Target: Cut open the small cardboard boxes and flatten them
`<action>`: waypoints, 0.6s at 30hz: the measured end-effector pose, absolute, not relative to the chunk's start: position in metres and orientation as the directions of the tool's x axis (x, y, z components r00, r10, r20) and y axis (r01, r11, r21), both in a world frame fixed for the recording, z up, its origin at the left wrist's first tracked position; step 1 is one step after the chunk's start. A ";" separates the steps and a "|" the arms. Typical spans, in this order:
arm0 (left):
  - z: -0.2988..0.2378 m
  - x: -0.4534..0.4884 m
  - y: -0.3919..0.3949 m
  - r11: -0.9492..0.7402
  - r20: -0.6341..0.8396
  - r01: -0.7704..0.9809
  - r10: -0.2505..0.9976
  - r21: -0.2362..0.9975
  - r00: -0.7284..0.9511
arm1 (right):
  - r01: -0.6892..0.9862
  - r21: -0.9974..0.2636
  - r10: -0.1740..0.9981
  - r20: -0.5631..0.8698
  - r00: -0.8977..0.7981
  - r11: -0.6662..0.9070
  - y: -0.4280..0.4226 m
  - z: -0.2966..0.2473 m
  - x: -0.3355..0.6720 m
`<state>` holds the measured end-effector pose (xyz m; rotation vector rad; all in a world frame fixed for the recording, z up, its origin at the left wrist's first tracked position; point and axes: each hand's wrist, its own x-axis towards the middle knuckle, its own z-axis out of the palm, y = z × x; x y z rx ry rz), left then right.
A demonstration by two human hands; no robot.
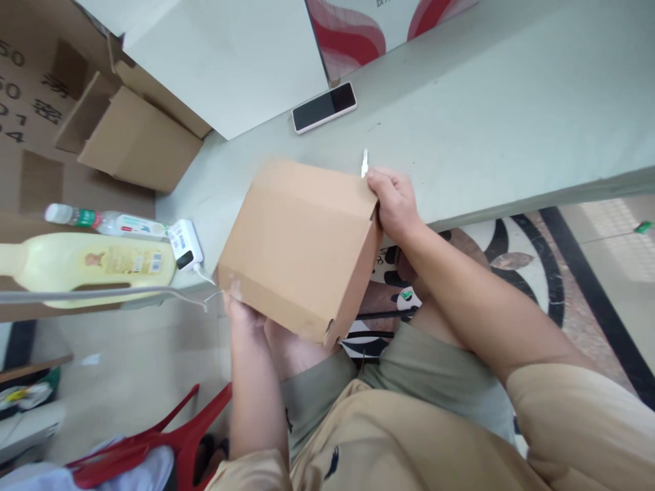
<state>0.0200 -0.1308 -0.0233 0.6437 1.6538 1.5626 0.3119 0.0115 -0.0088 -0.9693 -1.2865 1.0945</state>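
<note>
A closed brown cardboard box (301, 239) is held tilted over the table's near edge, above my lap. My right hand (394, 201) grips its far right corner, thumb on the top face and fingers on the side. At the near left corner, my left hand (243, 314) holds the box from below; most of its fingers are hidden under it. A small white, blade-like strip (365, 164) lies on the table just beyond my right hand. Farther back rests a phone (324, 108) with a dark screen.
Left on the table stand a bottle of pale yellow liquid (102, 262), a clear plastic bottle (117, 224), a white device with a cable (185, 244) and an open carton (138, 136). A large white box (230, 61) stands behind. A red chair (189, 433) is lower left.
</note>
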 end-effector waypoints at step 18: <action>-0.035 0.034 -0.111 -0.153 0.025 -0.124 0.722 0.981 -0.691 | -0.067 -0.989 0.986 -0.125 -0.111 -0.133 0.023 -0.029 0.306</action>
